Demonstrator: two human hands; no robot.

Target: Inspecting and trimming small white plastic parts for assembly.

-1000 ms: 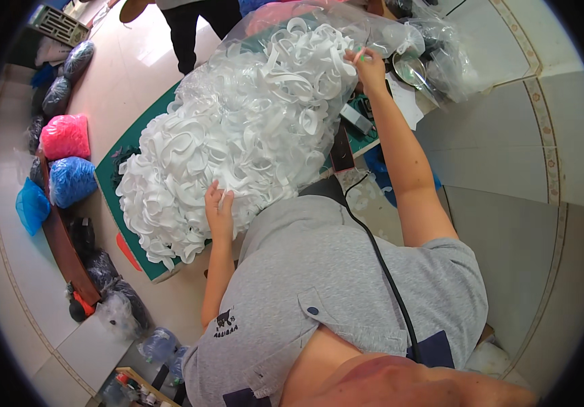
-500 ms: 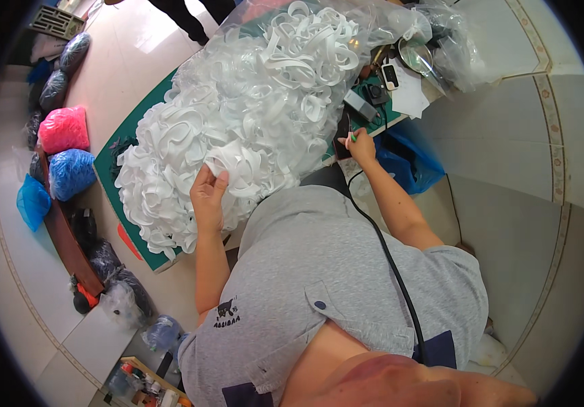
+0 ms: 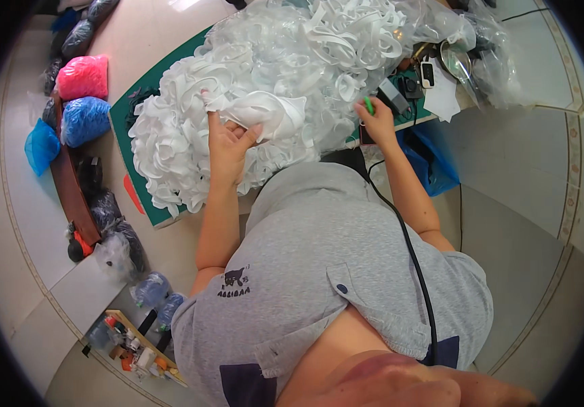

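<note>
Head view: grey shirt (image 3: 312,217) bears dark animal print, lettering beneath. Left hand (image 3: 229,144) holds white cloth piece (image 3: 277,114) between thumb and fingers, over heap of white strips (image 3: 182,132) on green table (image 3: 124,114). Right hand (image 3: 378,123) grips small green tool (image 3: 369,105), mostly hidden by fingers. Heap's far end cut off at top; clear plastic (image 3: 434,19) blurs some strips.

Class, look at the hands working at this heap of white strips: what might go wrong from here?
1. Tangling: the white bundle in the left grip is right by the looped heap of white strips, so loops might catch on it.
2. Loss: the small green item in the right grip is close to the heap and could drop into it.
3. Spilling: strips crowd the green table's near edge; a tug may pull some off.
</note>
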